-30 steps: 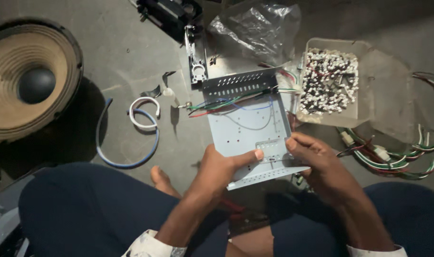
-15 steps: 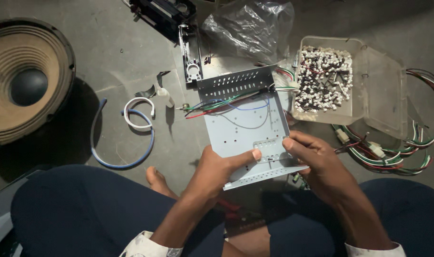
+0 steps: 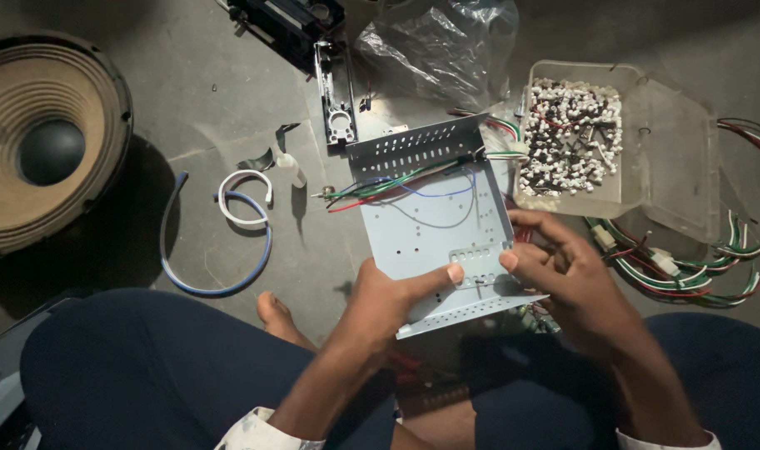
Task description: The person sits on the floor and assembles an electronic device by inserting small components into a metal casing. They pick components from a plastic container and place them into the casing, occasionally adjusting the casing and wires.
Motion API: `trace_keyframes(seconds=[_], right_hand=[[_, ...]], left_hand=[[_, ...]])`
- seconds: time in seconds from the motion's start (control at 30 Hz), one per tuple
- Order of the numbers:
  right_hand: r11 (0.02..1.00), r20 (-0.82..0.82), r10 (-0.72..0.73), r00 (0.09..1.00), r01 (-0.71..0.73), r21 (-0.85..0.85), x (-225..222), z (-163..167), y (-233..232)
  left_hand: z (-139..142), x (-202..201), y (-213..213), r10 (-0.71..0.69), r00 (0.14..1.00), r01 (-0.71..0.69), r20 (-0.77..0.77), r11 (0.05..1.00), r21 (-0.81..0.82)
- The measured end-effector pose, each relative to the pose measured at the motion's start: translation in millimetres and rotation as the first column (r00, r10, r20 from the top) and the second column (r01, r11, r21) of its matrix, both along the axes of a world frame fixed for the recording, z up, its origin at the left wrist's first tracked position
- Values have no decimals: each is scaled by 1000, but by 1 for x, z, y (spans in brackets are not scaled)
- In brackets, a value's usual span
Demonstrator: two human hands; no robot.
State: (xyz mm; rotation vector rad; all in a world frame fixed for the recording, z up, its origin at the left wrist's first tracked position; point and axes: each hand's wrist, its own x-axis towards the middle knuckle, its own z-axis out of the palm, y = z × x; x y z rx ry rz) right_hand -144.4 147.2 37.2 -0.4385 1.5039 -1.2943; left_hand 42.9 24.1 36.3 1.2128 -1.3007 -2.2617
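We hold the grey metal chassis [image 3: 434, 237] over our lap and the concrete floor [image 3: 188, 108], our left hand [image 3: 388, 292] curled around its near edge with the thumb pressed flat on the plate. Our right hand [image 3: 563, 271] pinches the chassis's right side, fingers closed at a slotted strip. Coloured wires [image 3: 380, 187] cross the chassis; a clear box of white connectors [image 3: 571, 137] sits just beyond, a speaker cone [image 3: 42, 142] far left.
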Motion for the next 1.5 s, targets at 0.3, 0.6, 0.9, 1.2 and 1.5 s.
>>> trace_keyframes(seconds=[0.3,0.6,0.9,1.2,1.5], right_hand=[[999,92,-44,995,44,-3,-1,-6,5],[995,129,20,991,-7,-102,0,6,-2],[996,111,40,993,-32,-81,-3,5,-1],[970,-165,-232,959,240,30,-40,-18,13],[938,-760,199,619,104,331,-78,-53,46]], left_hand=[[-5,-2,2,33,998,-32,-44,999,25],[-2,-6,-2,3,1000,-3,-5,999,53],[8,-7,-3,-12,995,6,96,998,65],[52,14,-21,73,995,-82,-65,985,-154],[32,12,-27,172,981,-181,-90,979,-98]])
